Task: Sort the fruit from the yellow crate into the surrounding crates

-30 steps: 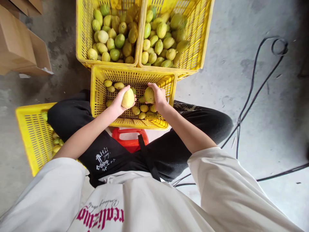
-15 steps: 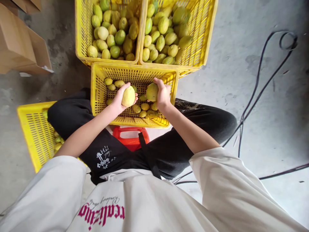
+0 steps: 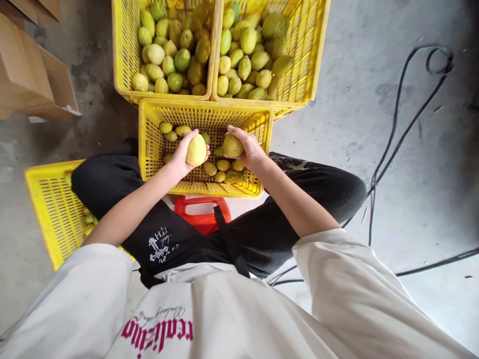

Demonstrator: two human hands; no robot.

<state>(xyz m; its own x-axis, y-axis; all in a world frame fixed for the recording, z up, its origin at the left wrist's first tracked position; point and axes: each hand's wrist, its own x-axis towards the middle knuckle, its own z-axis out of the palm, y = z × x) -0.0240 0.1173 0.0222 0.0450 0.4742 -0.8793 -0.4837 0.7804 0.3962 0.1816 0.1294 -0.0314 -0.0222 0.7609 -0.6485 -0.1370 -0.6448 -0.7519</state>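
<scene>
My left hand [image 3: 181, 158] is wrapped round a large pale yellow lemon [image 3: 196, 151], above the near yellow crate [image 3: 205, 189]. A greener lemon [image 3: 232, 145] is gripped in my right hand [image 3: 253, 151], a short way to the right at about the same height. The two fruits are apart. Below the hands, several small lemons [image 3: 210, 169] lie on the crate's slatted bottom, some partly hidden by my hands.
Two yellow crates full of lemons, a left one [image 3: 124, 55] and a right one [image 3: 307, 55], stand beyond the near crate. Another crate [image 3: 56, 209] is by my left leg. A red stool [image 3: 204, 224], cardboard box [image 3: 24, 65] and black cable [image 3: 396, 124] are around.
My right hand has moved slightly left with the greener lemon, and its grip has turned a little. The left hand keeps its lemon. The whole view has shifted slightly.
</scene>
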